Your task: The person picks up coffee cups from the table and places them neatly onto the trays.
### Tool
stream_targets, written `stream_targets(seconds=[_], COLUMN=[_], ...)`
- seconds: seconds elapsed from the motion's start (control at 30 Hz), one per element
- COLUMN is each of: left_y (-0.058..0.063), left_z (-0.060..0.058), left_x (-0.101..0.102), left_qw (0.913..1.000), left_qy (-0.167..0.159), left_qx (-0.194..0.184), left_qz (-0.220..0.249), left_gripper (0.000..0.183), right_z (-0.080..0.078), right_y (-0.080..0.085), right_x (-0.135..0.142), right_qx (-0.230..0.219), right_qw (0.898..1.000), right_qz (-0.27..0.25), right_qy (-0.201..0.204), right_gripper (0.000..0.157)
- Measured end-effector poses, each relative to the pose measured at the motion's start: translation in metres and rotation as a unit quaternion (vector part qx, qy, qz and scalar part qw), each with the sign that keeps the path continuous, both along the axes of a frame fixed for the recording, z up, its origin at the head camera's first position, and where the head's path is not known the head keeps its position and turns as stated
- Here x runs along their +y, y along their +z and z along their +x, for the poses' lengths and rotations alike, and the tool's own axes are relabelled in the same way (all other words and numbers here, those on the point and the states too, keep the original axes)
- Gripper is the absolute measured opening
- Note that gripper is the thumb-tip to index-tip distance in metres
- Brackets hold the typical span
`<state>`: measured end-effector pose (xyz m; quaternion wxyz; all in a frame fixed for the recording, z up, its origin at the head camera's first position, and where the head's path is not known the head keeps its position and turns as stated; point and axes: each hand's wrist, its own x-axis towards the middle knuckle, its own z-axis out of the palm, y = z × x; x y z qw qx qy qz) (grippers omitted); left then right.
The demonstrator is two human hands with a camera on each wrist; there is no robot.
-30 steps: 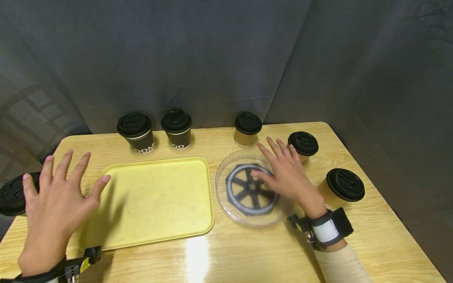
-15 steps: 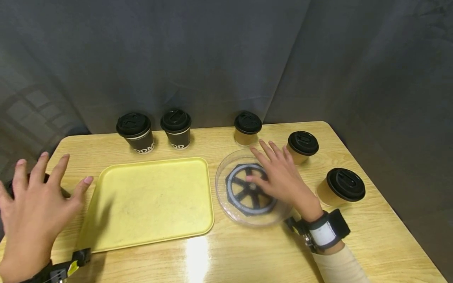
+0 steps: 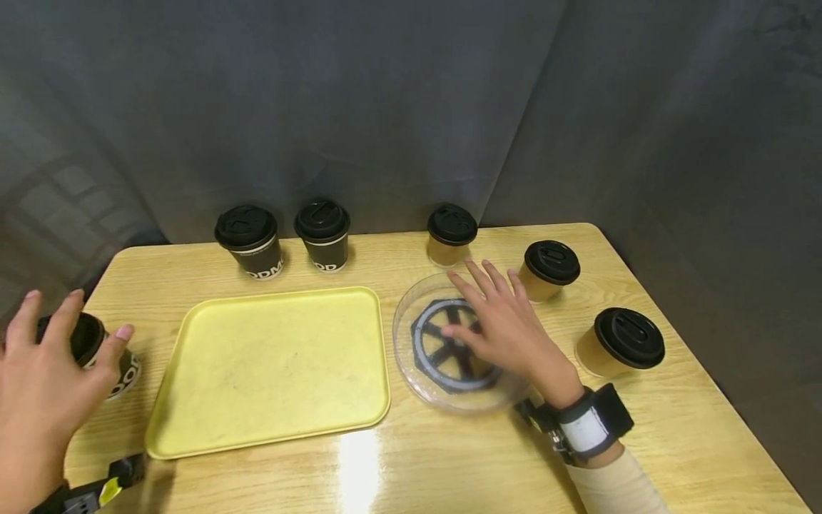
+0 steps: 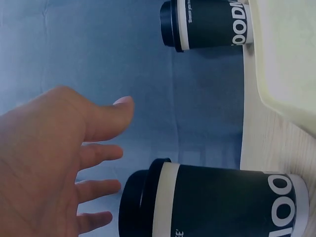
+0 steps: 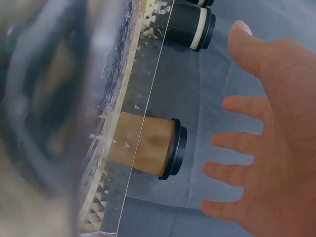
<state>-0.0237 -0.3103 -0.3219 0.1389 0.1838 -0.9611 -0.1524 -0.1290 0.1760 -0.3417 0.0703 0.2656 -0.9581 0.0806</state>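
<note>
At the left end of the table my left hand (image 3: 51,392) hovers with spread fingers beside a black paper coffee cup (image 3: 88,334) with a black lid. In the left wrist view, the fingertips lie close to the lid of that coffee cup (image 4: 222,205), with a gap at the thumb. My right hand (image 3: 514,335) is held over a round clear dish (image 3: 403,364), its fingers spread and nothing in them. A dark spoked wheel shape with a grey ring shows in or under the dish. In the right wrist view, a brown lidded cup (image 5: 143,143) stands beyond the dish wall.
A yellow tray (image 3: 276,364) lies left of the dish. Two black cups (image 3: 257,253) (image 3: 326,246) stand along the back edge. Brown lidded cups (image 3: 449,243) (image 3: 549,271) (image 3: 610,350) stand behind and right of the dish. A grey curtain (image 3: 385,107) hangs behind the table.
My left hand has moved left and slightly down, off the tray's edge, to the near side of the black cup. The right hand has shifted slightly left over the dish.
</note>
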Motion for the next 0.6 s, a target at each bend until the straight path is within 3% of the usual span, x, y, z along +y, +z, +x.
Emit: stream_targets(seconds=[0.2,0.4,0.6], left_y=[-0.003,-0.009,-0.012], left_z=[0.0,0.0,0.0], left_x=[-0.005,-0.01,-0.013], left_qw=[0.9997,0.999,0.9991], left_qy=[0.021,0.018,0.025], left_qx=[-0.003,0.03,0.015], left_qz=[0.011,0.026,0.032], left_gripper=[0.071,0.068,0.068], right_z=[0.001,0.001,0.001], right_y=[0.0,-0.001,-0.001], right_x=[0.0,0.001,0.001], right_qx=[0.0,0.002,0.003], right_qw=[1.0,1.0,1.0], right_qz=[0.0,-0.002,-0.002], right_qy=[-0.001,-0.001,-0.001], right_gripper=[0.083,0.083,0.084])
